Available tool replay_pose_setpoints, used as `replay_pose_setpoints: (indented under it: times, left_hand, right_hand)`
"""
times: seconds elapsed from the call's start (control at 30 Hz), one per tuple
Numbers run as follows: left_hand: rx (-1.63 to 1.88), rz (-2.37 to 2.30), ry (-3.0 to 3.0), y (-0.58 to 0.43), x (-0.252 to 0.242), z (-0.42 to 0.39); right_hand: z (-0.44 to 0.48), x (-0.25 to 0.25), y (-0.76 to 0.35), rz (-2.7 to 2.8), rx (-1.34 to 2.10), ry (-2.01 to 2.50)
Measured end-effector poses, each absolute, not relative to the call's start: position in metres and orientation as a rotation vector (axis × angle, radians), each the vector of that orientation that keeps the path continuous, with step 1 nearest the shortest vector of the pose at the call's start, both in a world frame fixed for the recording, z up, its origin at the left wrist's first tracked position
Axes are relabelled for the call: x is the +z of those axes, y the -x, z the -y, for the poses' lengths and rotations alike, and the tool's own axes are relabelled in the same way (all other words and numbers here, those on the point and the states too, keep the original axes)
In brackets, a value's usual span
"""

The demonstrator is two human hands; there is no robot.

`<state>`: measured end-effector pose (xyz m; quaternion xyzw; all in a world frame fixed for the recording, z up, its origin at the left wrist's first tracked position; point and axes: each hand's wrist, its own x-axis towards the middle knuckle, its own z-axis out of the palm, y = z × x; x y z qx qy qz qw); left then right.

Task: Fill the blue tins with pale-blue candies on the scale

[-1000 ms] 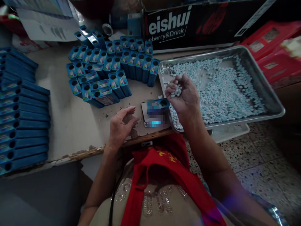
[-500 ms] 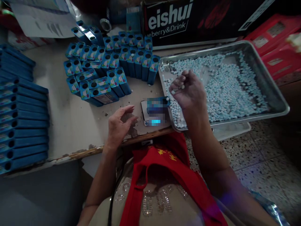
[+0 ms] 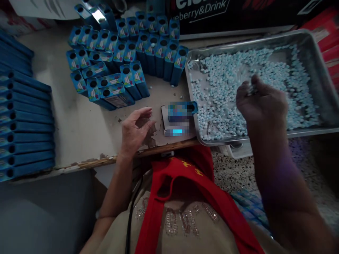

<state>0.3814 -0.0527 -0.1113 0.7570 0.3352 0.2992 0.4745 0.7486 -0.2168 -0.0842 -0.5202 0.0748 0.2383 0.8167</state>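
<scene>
Right hand [image 3: 261,104] hovers over the one steel tray [image 3: 307,132] of pale-blue tablets [image 3: 225,81], too many to count. Its grip is curled and its contents are hidden. Left hand [image 3: 136,131] rests half-open and empty on the desk [image 3: 79,134], beside one blurred blue box [image 3: 181,111].

Black carton [image 3: 251,16] along the table's [image 3: 79,130] far edge: white lettering reads "ueberry&Drink", the first letters cut off. Blue boxes [image 3: 116,95] carry labels too small to read.
</scene>
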Motion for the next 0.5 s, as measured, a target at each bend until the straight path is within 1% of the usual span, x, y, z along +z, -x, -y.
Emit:
replay_pose_setpoints:
  times: [0.03,0.13,0.2,0.3,0.4,0.5]
  left_hand:
    - [0.727,-0.806,-1.855,-0.381,-0.110,0.053]
    - [0.722,-0.812,-1.876,-0.379,-0.107,0.051]
    - [0.710,-0.813,-1.902,-0.379,-0.104,0.048]
    - [0.685,-0.719,-1.939,-0.384,-0.098,0.042]
    - [0.663,-0.627,-1.989,-0.393,-0.095,0.038]
    - [0.665,-0.575,-2.053,-0.404,-0.095,0.038]
  right_hand:
    - [0.216,-0.080,-0.742,-0.194,0.575,1.174]
    - [0.217,-0.073,-0.719,-0.250,0.952,1.408]
    - [0.219,-0.068,-0.708,-0.137,1.090,1.489]
    - [0.219,-0.049,-0.703,0.295,1.142,1.558]
    - [0.209,-0.017,-0.706,0.830,1.178,1.615]
    - [0.192,0.015,-0.707,1.267,1.212,1.785]
